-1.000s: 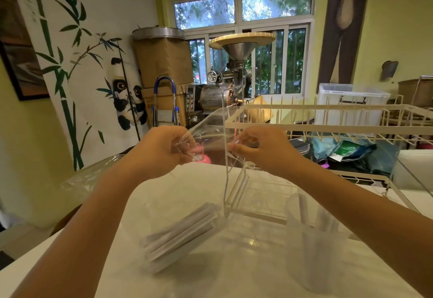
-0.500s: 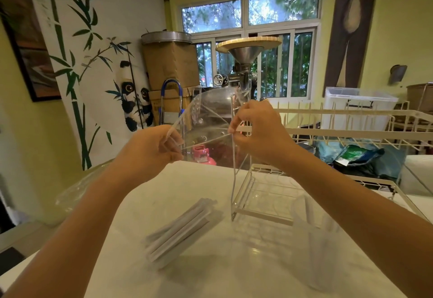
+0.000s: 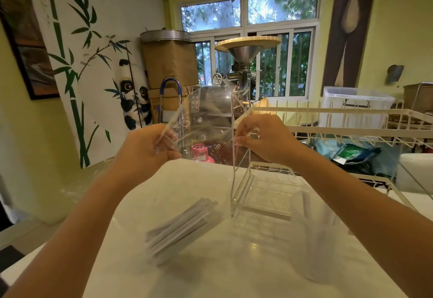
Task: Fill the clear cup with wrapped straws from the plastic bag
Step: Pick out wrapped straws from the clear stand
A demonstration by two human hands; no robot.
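A clear plastic bag (image 3: 206,114) is held up above the white table, stretched between both hands. My left hand (image 3: 145,150) pinches its left edge and my right hand (image 3: 262,138) pinches its right edge. The bag looks empty. A bundle of white wrapped straws (image 3: 182,225) lies on the table below the hands. The clear cup (image 3: 318,234) stands at the right under my right forearm, with a few wrapped straws upright inside it.
A clear acrylic stand (image 3: 260,192) sits behind the cup. A white wire rack (image 3: 339,119) fills the right side. Crumpled clear plastic (image 3: 77,180) lies at the table's left edge. A metal machine with a funnel (image 3: 243,63) stands beyond the table (image 3: 210,274).
Both hands have lifted the clear bag higher and pulled it flatter between them. The straw bundle and cup stay where they were.
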